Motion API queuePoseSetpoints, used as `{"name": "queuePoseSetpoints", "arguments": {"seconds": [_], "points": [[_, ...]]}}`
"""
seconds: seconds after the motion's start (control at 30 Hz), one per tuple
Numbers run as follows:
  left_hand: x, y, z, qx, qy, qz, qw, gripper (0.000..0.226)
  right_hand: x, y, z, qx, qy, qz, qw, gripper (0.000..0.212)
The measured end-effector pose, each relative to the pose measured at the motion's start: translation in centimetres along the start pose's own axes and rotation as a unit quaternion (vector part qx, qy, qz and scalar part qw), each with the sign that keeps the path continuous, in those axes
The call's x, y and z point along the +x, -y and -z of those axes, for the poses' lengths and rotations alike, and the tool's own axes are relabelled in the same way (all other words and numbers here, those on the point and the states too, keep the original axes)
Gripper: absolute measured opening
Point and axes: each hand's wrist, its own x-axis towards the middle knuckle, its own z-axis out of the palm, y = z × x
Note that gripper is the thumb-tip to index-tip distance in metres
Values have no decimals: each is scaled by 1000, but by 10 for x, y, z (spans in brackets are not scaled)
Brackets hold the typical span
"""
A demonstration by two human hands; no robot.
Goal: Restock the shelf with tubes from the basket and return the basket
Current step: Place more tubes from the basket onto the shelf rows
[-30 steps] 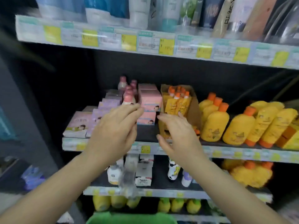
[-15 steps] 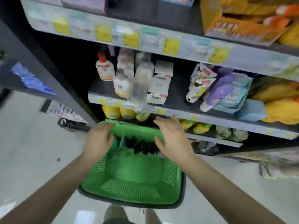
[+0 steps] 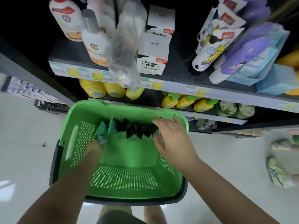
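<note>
Both hands were down in the green basket [image 3: 123, 180], which sat on the floor before the shelf [image 3: 178, 84]. The tubes [image 3: 129, 129] stood in a row against the basket's far wall. The left hand [image 3: 93, 149] was blurred at the row's teal end; fingers' state unreadable. The right hand [image 3: 173, 139] lay spread and relaxed over the dark end, holding nothing. Best, I judged, to pinch one tube per hand near the crimp and lift straight up, sparing the neighbours.

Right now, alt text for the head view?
Both hands reach into a green basket on the floor before a stocked shelf: the blurred left hand and the right hand at a row of dark and teal tubes.
</note>
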Motion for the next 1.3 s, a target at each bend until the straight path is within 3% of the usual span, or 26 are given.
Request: {"name": "queuePoseSetpoints", "arguments": {"seconds": [0.1, 0.2, 0.3, 0.5, 0.6, 0.7, 0.83, 0.97, 1.13, 1.23, 1.3], "points": [[5, -6, -8, 0, 12, 27, 1000, 36, -6, -3, -9, 5, 10, -10, 1000, 41], [-3, -17, -3, 20, 20, 2, 1000, 38, -10, -3, -17, -1, 15, -7, 1000, 44], [4, -20, 3, -79, 1, 94, 992, 35, -12, -1, -19, -3, 16, -7, 1000, 44], [-28, -17, 29, 105, 25, -2, 994, 23, -11, 12, -4, 3, 29, -21, 999, 45], [-59, -17, 66, 81, 38, -36, 995, 17, -9, 21, 15, 7, 43, -21, 999, 43], [-114, -18, 129, 55, 13, -172, 984, 15, -4, 36, 45, 19, 94, -22, 995, 44], [-190, -21, 237, 64, -61, -352, 932, 25, 9, 59, 92, 74, 166, -17, 983, 66], [-267, -43, 335, 71, -166, -474, 862, 38, 25, 84, 152, 170, 169, 24, 971, 78], [-353, -80, 431, 72, -293, -581, 756, 43, 42, 115, 233, 258, 88, 61, 960, 54], [-396, -103, 472, 61, -361, -604, 708, 28, 45, 130, 287, 294, 31, 76, 952, 41], [-422, -119, 494, 53, -407, -613, 675, 30, 46, 141, 321, 309, 0, 92, 947, 39]]}}
